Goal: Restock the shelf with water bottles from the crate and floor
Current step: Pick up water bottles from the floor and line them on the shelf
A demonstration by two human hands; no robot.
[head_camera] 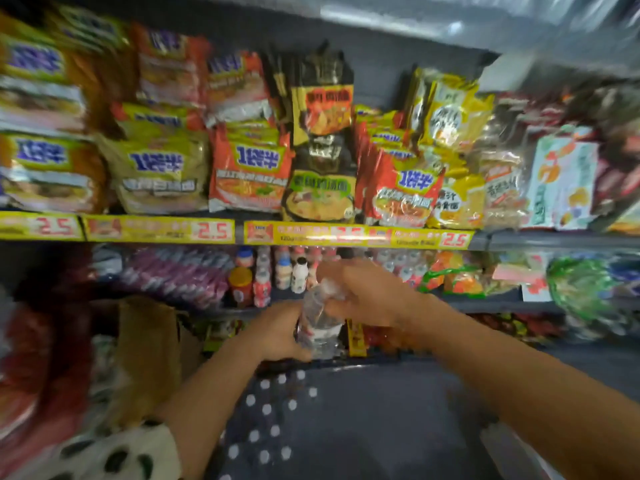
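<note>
A clear plastic water bottle (317, 320) with a white label is held in front of the middle shelf (485, 303), between both hands. My left hand (277, 332) grips its lower part from the left. My right hand (360, 292) grips its upper part from the right, fingers curled over the neck. The cap is hidden under my right hand. Behind the bottle, small white drink bottles (299, 275) stand on that shelf. No crate is in view.
Instant-noodle packets (249, 168) fill the upper shelf above yellow price strips (159, 230). Snack bags (457, 275) lie right of the small bottles, purple packets (173, 275) to the left. A brown cardboard box (149, 348) stands low on the left.
</note>
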